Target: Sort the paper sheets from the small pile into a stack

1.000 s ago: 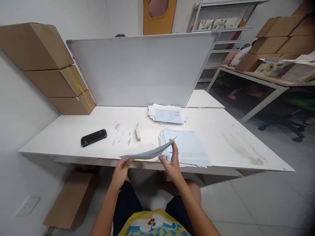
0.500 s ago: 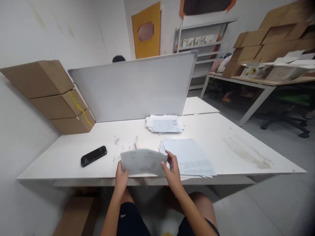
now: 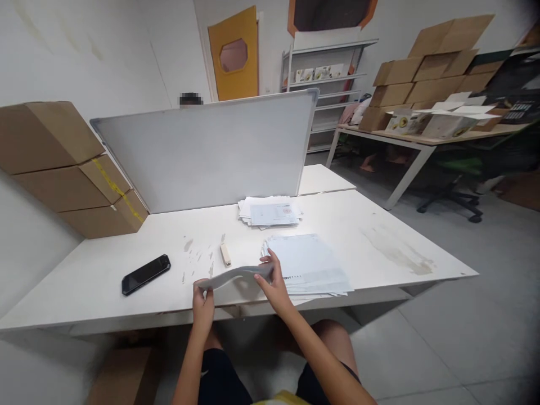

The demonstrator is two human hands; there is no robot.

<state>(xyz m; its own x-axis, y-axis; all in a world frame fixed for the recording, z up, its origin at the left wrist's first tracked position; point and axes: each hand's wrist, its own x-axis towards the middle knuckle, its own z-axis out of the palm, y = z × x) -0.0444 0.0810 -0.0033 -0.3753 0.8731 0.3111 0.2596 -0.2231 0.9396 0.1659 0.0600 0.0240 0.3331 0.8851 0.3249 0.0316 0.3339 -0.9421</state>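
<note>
A folded sheet of paper (image 3: 237, 274) is held up over the front of the table, seen almost edge-on and bowed upward in the middle. My left hand (image 3: 203, 302) pinches its left end between thumb and fingers. At the right end my right hand (image 3: 275, 286) grips it the same way. Just beyond the paper lies a small cream stapler-like object (image 3: 225, 255). A stack of large pale-blue printed sheets (image 3: 312, 261) lies beside my right hand. Farther back is a pile of folded papers (image 3: 274, 214), a printed one on top.
A black phone (image 3: 145, 274) rests on the white table (image 3: 329, 225) at left. Cardboard boxes (image 3: 67, 163) are piled at the left wall. A whiteboard (image 3: 206, 152) stands across the back, a person's head (image 3: 191, 99) behind it. Another table (image 3: 405, 138) at right bears boxes.
The folded paper has tilted from showing its broad face to nearly edge-on, still in both hands. My view has turned slightly right, and the cream object is now uncovered.
</note>
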